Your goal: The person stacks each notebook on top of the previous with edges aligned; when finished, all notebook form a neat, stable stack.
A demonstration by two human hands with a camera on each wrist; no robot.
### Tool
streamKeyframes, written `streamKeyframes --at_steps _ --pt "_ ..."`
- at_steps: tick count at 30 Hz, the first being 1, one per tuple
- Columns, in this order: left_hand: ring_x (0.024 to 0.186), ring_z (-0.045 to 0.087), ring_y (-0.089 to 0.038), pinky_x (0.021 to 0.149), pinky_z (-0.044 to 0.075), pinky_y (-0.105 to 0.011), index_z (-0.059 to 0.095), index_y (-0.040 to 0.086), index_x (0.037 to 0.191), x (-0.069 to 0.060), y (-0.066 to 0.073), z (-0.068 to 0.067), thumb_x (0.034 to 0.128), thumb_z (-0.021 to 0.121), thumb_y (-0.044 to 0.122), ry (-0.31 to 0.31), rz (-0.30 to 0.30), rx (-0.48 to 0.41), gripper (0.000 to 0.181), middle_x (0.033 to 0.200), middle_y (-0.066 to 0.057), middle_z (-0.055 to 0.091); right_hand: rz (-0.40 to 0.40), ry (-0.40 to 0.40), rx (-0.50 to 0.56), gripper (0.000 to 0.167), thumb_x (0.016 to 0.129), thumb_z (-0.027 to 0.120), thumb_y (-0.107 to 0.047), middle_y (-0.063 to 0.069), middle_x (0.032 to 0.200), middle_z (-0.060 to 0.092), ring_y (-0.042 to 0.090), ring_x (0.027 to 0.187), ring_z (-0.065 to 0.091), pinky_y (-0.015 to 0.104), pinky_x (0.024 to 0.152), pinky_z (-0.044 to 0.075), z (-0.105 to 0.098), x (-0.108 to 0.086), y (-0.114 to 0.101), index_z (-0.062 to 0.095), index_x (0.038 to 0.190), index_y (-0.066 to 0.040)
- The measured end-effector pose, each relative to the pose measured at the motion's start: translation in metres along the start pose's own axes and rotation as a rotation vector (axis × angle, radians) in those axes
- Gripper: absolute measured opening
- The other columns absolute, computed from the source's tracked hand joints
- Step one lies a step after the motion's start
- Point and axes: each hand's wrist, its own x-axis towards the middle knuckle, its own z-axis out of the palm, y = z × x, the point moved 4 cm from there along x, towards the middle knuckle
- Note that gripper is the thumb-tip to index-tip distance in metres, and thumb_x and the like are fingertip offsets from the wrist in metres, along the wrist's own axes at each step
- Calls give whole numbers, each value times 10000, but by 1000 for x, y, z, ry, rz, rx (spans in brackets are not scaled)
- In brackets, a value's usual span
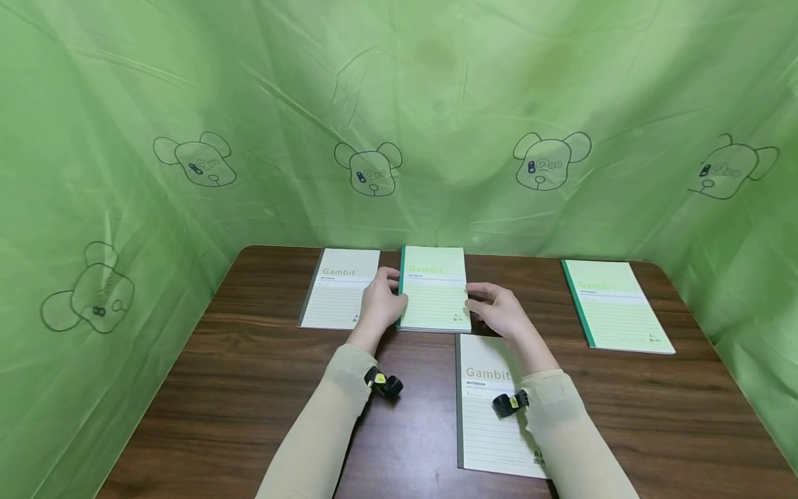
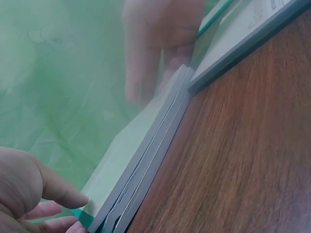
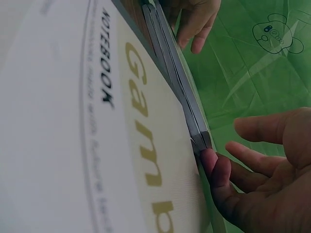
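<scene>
A green curtain [image 1: 436, 90] backs the worktop [image 1: 249, 388]. On it a notebook stack [image 1: 434, 287] lies between the hands, its long axis running away from the person. The left hand [image 1: 382, 299] touches its spine side, the right hand [image 1: 499, 310] the opposite edge, about equally near; each grip is loosely parted, fingertips against the stack without wrapping it. A grey notebook [image 1: 341, 284] lies just left, a green notebook [image 1: 620, 305] well right.
</scene>
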Motion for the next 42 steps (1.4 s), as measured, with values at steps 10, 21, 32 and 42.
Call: streamKeyframes --at_steps 10,21,32,42 --pt "1028 714 -290 909 583 -473 714 82 1369 -4 1 1 914 724 29 -18 62 24 458 1238 -113 752 -3 -8 -9 474 1089 649 -105 231 1531 606 356 1220 679 403 935 580 -1 -1 4 572 1541 15" --pt "1089 692 -323 918 575 -475 700 56 1384 -4 2 0 917 741 99 -38 80 98 471 1226 -132 745 3 -20 -12 483 1082 661 -88 238 1525 605 343 1204 666 393 927 572 -2 -1 6 567 1545 13" --pt "1102 693 -322 950 567 -481 722 74 1338 0 1 0 906 738 54 -30 71 87 433 1187 -117 745 2 -28 -23 451 1083 667 -106 233 1508 620 357 1157 690 407 920 580 -2 0 7 600 1518 -5" --pt "996 654 -312 890 556 -465 729 71 1322 2 4 -1 896 730 43 -54 85 107 427 1165 -110 726 21 -34 -33 444 1079 668 -116 226 1512 613 355 1122 685 402 925 567 1 -1 1 608 1506 -7"
